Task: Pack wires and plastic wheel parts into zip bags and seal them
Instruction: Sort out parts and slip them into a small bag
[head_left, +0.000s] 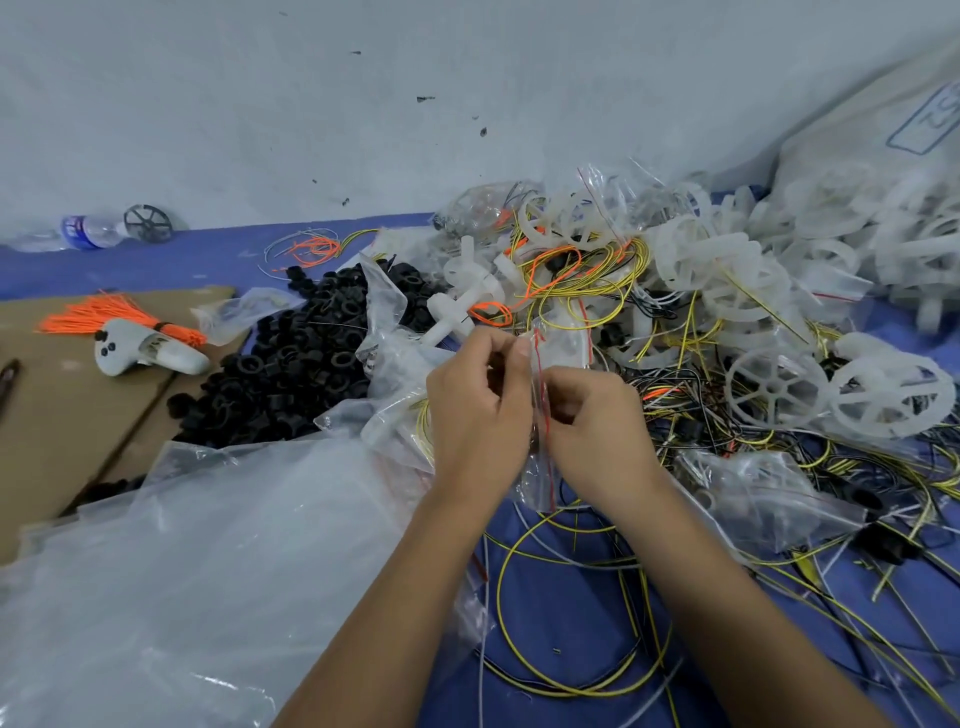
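Both hands, left (475, 410) and right (592, 421), pinch a clear zip bag (537, 467), contents unclear.

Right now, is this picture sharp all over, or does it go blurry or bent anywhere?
In the head view the hands, left and right, pinching the zip bag look sharp; the white wheels at the far right smear; the blue table edge bows from the wide lens; soft glare whitens the big plastic sheet.

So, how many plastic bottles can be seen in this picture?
1. The bottle lies on its side at the far left, on the blue cloth by the wall. Others may be hidden under the piles.
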